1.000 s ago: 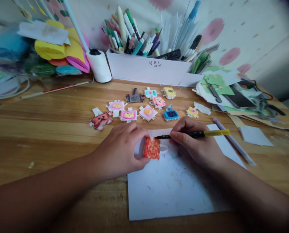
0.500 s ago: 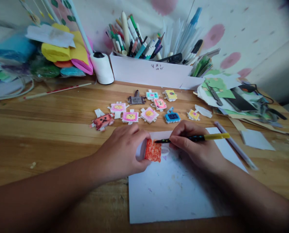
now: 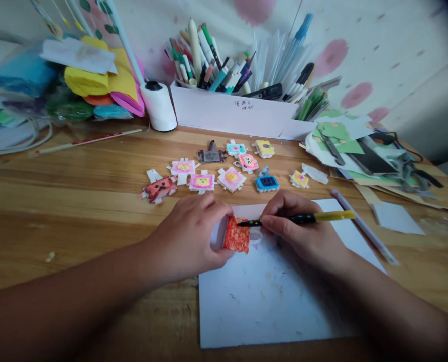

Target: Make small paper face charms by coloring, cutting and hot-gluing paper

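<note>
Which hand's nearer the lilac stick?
Right. The right hand is just left of the lilac stick, holding a pen; the left hand is farther left, holding an orange-red square.

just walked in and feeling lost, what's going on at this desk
Someone is colouring a small craft piece. The left hand has the orange-red square in its grip over a white sheet, while the right hand holds a black felt-tip pen with its tip at the square's face. That face is mostly covered in streaky colour. Small decorated figures lie beyond on the wooden tabletop.
</note>
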### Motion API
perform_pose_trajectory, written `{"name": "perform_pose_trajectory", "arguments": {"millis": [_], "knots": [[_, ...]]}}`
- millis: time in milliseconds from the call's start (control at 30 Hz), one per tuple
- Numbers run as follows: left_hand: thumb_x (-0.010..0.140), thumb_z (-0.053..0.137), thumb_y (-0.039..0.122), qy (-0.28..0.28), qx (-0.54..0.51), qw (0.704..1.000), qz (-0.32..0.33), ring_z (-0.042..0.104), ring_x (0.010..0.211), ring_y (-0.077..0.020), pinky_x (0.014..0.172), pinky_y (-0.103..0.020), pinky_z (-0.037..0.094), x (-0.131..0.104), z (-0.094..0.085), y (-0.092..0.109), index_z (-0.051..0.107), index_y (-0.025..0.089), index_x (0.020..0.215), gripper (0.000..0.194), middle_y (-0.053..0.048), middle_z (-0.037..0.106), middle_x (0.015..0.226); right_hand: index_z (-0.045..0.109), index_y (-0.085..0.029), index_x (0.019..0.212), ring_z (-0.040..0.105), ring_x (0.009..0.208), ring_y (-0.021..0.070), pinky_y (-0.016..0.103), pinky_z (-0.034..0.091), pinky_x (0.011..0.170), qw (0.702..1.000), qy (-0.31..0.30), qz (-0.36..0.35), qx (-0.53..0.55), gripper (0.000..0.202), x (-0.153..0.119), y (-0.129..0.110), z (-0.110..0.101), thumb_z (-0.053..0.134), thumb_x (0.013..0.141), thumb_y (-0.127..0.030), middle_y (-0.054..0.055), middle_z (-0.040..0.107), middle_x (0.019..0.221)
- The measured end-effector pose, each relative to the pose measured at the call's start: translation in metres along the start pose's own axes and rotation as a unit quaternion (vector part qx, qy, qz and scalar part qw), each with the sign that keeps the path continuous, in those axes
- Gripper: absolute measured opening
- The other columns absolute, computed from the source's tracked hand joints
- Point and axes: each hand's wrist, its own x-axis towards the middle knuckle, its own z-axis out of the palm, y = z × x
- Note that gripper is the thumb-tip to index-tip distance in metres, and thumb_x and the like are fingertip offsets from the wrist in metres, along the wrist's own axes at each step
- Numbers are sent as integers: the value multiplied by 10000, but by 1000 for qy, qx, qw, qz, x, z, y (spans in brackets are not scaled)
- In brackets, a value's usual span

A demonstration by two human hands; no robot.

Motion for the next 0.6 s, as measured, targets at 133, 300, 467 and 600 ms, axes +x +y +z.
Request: {"name": "perform_pose_trajectory", "arguments": {"millis": [133, 300, 467, 600], "knots": [[649, 687, 390, 5, -3, 1000, 7, 547, 971, -292, 882, -478, 421, 0, 2, -1, 596, 223, 1054, 448, -72, 557, 1003, 547, -200, 648, 506, 535, 115, 247, 374, 492, 1000, 10, 2, 0, 162, 0, 0, 0, 637, 780, -230, -20, 566, 578], [647, 690, 392, 17, -1, 1000, 11, 550, 956, -290, 868, -478, 427, 0, 3, -2, 600, 225, 1037, 433, -64, 552, 991, 551, -194, 669, 501, 554, 115, 247, 375, 506, 1000, 10, -2, -10, 150, 0, 2, 0, 635, 787, -233, -18, 562, 600], [641, 692, 389, 18, -1, 1000, 14, 554, 946, -287, 861, -471, 432, 0, 2, -2, 605, 223, 1026, 428, -60, 554, 977, 558, -186, 672, 499, 562, 109, 238, 377, 508, 1000, 6, -8, -17, 151, 1, 3, 0, 639, 791, -233, -17, 566, 609], [632, 699, 405, 12, -3, 1000, 6, 552, 939, -283, 866, -471, 431, -1, 3, -2, 611, 227, 1025, 440, -59, 555, 979, 562, -185, 668, 503, 550, 105, 232, 379, 505, 1000, 2, -5, -13, 147, 1, 1, -1, 638, 790, -215, -21, 572, 590]]}}
